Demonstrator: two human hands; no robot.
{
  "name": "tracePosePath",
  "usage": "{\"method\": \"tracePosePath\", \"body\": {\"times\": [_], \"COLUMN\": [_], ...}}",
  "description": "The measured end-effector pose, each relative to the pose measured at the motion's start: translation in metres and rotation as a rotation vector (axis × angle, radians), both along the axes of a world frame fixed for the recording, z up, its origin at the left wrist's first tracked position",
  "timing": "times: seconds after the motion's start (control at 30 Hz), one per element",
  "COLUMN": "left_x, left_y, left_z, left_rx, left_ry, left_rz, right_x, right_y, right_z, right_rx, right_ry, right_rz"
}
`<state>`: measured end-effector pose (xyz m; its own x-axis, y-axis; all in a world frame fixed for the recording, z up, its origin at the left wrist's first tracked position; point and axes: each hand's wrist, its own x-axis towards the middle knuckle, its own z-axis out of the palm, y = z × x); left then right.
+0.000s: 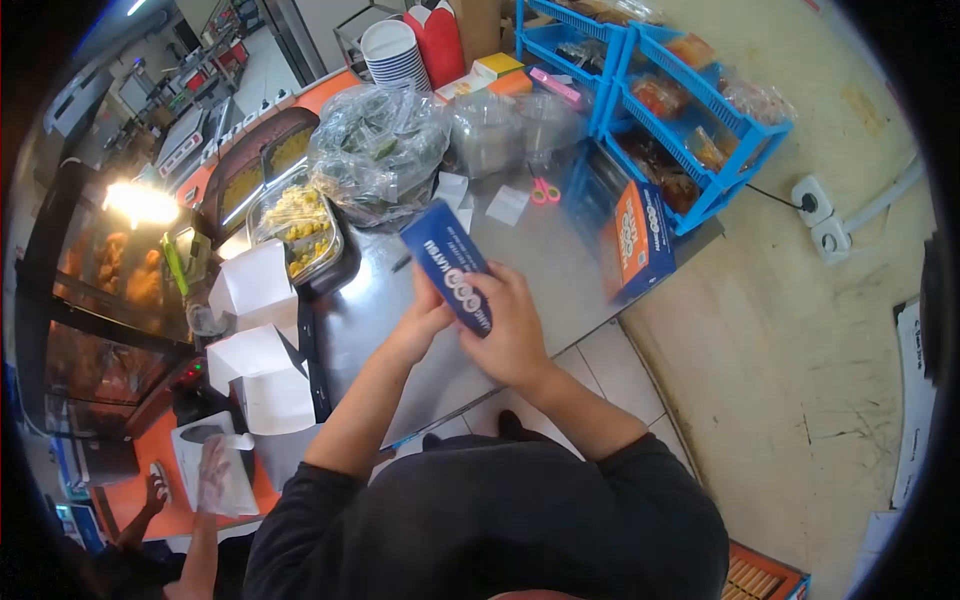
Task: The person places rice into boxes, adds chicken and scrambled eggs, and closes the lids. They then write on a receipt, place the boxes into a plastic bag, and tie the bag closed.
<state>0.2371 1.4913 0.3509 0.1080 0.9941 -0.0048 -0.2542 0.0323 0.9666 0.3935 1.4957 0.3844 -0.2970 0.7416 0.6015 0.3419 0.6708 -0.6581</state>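
Note:
Over the metal counter I hold a dark blue cardboard food box (441,250) with white lettering and round white marks. It is tilted, and its narrow printed side faces up. My right hand (508,322) is closed round its near right end, thumb on the printed side. My left hand (422,318) grips its lower left side, with the fingers partly hidden behind it. To the left, two open food boxes with white insides, an upper one (255,282) and a lower one (277,397), stand on the counter. At the right edge stands an orange and blue box (640,243).
Behind my hands lie a bag of greens (380,150), clear plastic containers (510,130) and pink scissors (544,191). A tray of yellow food (300,228) sits left. Blue racks (690,110) rise back right. Lower left, a co-worker's gloved hand (213,470) is near a heated cabinet (110,300).

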Motion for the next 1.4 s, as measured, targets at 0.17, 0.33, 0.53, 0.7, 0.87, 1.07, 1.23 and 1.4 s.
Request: {"method": "tracePosePath", "body": {"times": [0.17, 0.33, 0.53, 0.7, 0.87, 1.07, 1.23, 1.4], "left_x": [-0.039, -0.049, -0.094, -0.131, -0.084, -0.016, -0.029, -0.030], "left_y": [-0.040, -0.064, -0.050, -0.019, -0.050, -0.119, -0.219, -0.395], "left_z": [0.003, 0.040, 0.102, 0.079, 0.059, 0.053, 0.046, 0.045], "left_rx": [-0.165, -0.045, -0.072, -0.225, 0.152, 0.330, 0.339, 0.121], "left_ry": [-0.318, -0.465, 0.709, 1.526, 1.379, 0.890, 0.700, 0.554], "left_rz": [0.258, 0.260, 0.275, 0.143, 0.600, 0.540, 0.949, 1.102], "right_x": [0.009, 0.037, 0.123, 0.258, 0.224, 0.029, -0.075, -0.113], "right_y": [-0.003, 0.039, 0.109, 0.224, 0.220, 0.062, -0.100, -0.248], "right_z": [0.031, 0.015, 0.000, -0.101, -0.064, 0.000, -0.010, 0.026], "right_rx": [-0.039, -0.883, 0.009, -0.386, -0.639, -0.375, -0.142, -0.031], "right_ry": [-0.028, 0.354, -0.199, -0.537, -0.149, 0.215, 0.083, -0.043], "right_rz": [0.107, 0.511, -0.281, -0.498, -0.224, 0.568, 0.696, 1.164]}}
